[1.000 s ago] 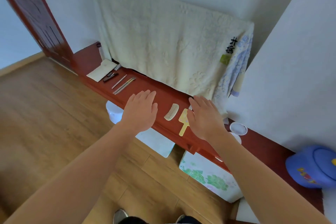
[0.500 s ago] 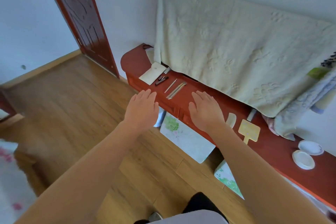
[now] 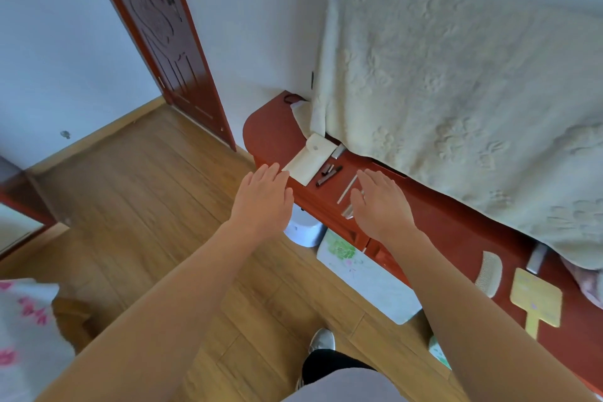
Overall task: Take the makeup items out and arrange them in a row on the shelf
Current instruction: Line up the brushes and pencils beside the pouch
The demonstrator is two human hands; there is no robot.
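A cream pouch [image 3: 309,160] lies at the left end of the red shelf [image 3: 456,228]. Beside it lie dark pencils [image 3: 328,174] and a thin silver stick [image 3: 346,189]. My left hand [image 3: 262,202] hovers flat and empty just left of the pouch, by the shelf's front edge. My right hand [image 3: 380,204] hovers flat over the silver sticks, hiding part of them. Further right on the shelf lie a pale comb [image 3: 489,272] and a yellow hand mirror [image 3: 536,300].
A cream towel [image 3: 456,91] hangs over the back of the shelf. A small grey item [image 3: 536,258] lies at its hem. A dark red door [image 3: 163,33] stands to the left. White boxes [image 3: 368,277] sit on the wooden floor under the shelf.
My view and both hands have shifted left along the shelf, from the comb and mirror to the pouch and pencils. Both hands stay flat and empty.
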